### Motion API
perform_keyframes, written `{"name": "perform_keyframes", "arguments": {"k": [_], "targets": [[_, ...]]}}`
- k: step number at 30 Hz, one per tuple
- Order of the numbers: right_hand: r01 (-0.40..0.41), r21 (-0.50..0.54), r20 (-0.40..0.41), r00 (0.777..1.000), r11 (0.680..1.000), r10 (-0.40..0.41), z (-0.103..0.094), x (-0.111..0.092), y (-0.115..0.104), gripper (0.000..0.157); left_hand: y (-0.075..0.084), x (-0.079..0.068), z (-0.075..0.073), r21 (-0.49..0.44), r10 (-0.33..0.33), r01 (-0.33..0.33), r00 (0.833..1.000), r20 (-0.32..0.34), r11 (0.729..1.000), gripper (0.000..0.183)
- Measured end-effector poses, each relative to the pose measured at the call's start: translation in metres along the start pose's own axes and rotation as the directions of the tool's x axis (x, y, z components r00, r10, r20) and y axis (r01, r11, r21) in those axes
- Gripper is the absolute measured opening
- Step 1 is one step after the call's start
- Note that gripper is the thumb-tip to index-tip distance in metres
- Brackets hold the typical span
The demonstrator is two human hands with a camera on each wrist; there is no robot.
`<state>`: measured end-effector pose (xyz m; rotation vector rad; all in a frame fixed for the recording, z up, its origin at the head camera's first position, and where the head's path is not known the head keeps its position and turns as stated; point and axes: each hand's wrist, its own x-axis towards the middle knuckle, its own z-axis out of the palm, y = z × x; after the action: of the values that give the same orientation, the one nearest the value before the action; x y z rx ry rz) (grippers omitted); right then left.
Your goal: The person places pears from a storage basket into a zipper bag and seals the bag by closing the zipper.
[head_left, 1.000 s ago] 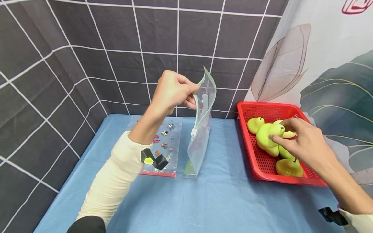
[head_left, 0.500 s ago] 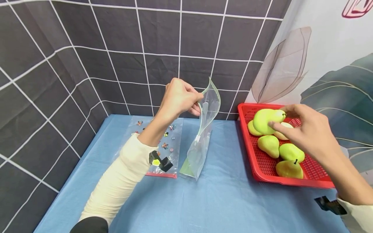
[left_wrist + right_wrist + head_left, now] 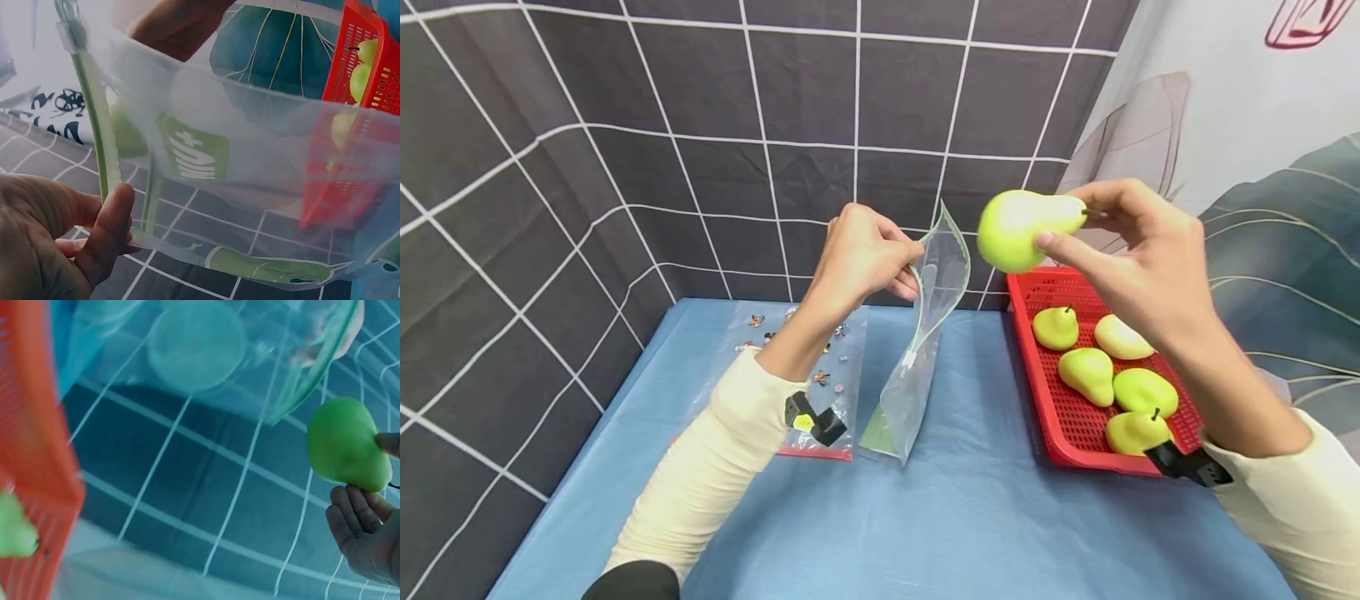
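My left hand (image 3: pixel 868 254) pinches the top edge of a clear zipper bag (image 3: pixel 917 358) with green trim, whose mouth gapes toward the right. In the left wrist view the bag (image 3: pixel 262 156) shows a green printed label and a zip slider on its green strip. A yellow-green pear (image 3: pixel 1018 229) is up in the air right of the bag's mouth, apart from it. My right hand (image 3: pixel 1150 258) holds this pear by its stem end between thumb and fingers. In the right wrist view the held pear (image 3: pixel 344 444) hangs close by the bag's rim.
A red plastic basket (image 3: pixel 1048 433) at the right holds several pears (image 3: pixel 1086 375). A flat clear bag with a red zip (image 3: pixel 812 452) and small colourful figures lies partly under my left arm on the blue cloth (image 3: pixel 985 500). A dark grid-patterned curtain (image 3: pixel 805 92) stands behind.
My right hand has lifted the pear out of the basket and carried it up and left toward the bag. My left hand has shifted slightly right and down with the bag's edge.
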<state>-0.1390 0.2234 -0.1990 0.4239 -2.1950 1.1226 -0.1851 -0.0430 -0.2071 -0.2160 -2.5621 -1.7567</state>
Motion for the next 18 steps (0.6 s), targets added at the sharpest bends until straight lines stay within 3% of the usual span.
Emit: {"name": "perform_keyframes", "arguments": {"k": [3, 9, 18], "targets": [[0.056, 0.072, -0.009, 0.998, 0.996, -0.055, 0.016, 0.004, -0.012, 0.039, 0.0, 0.0, 0.0, 0.018, 0.003, -0.003, 1.0, 0.003, 1.0, 0.014], [0.108, 0.048, 0.053, 0.992, 0.993, -0.111, 0.035, 0.002, -0.02, 0.04, 0.003, 0.001, 0.002, 0.002, -0.007, 0.007, 1.0, 0.016, 1.0, 0.016], [0.14, -0.061, 0.136, 0.982, 0.988, -0.131, 0.034, -0.002, -0.013, 0.038, 0.0, 0.009, 0.0, -0.173, -0.012, 0.022, 0.998, 0.055, 0.985, 0.01]]}}
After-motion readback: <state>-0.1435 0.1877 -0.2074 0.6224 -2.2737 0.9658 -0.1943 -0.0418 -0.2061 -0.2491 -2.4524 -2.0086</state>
